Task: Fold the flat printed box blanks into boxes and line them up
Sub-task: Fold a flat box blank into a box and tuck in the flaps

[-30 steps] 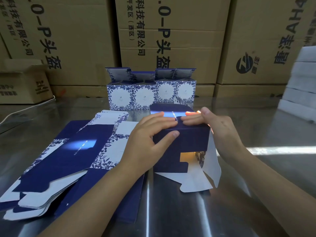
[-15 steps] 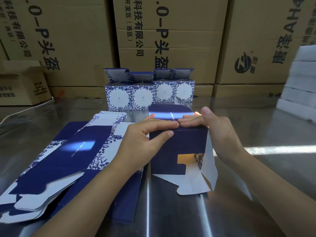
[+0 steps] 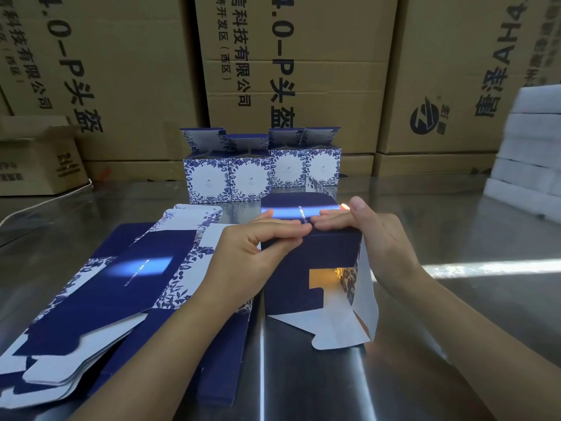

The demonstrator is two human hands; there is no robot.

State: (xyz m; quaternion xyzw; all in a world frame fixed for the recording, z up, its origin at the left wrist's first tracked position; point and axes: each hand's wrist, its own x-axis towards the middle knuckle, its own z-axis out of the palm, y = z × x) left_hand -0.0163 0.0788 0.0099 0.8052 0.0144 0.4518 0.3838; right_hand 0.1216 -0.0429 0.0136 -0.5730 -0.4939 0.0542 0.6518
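Observation:
A half-formed dark blue box (image 3: 306,268) lies on its side at the middle of the steel table (image 3: 455,299), its white flaps hanging open toward me. My left hand (image 3: 249,256) grips its upper left edge, fingers over the top and thumb on the front face. My right hand (image 3: 373,238) holds the upper right corner, fingers flat along the top and meeting the left fingertips. A stack of flat blue-and-white blanks (image 3: 115,287) lies to the left. Several folded floral boxes (image 3: 261,174) stand in a row behind, lids up.
Large brown cartons (image 3: 291,71) wall off the back of the table. A smaller open carton (image 3: 39,159) sits at the far left with a white cable beside it. White foam blocks (image 3: 531,153) are stacked at the right edge.
Both hands stay on the box's top edge. The left thumb has curled in against the front face, and the box has barely shifted.

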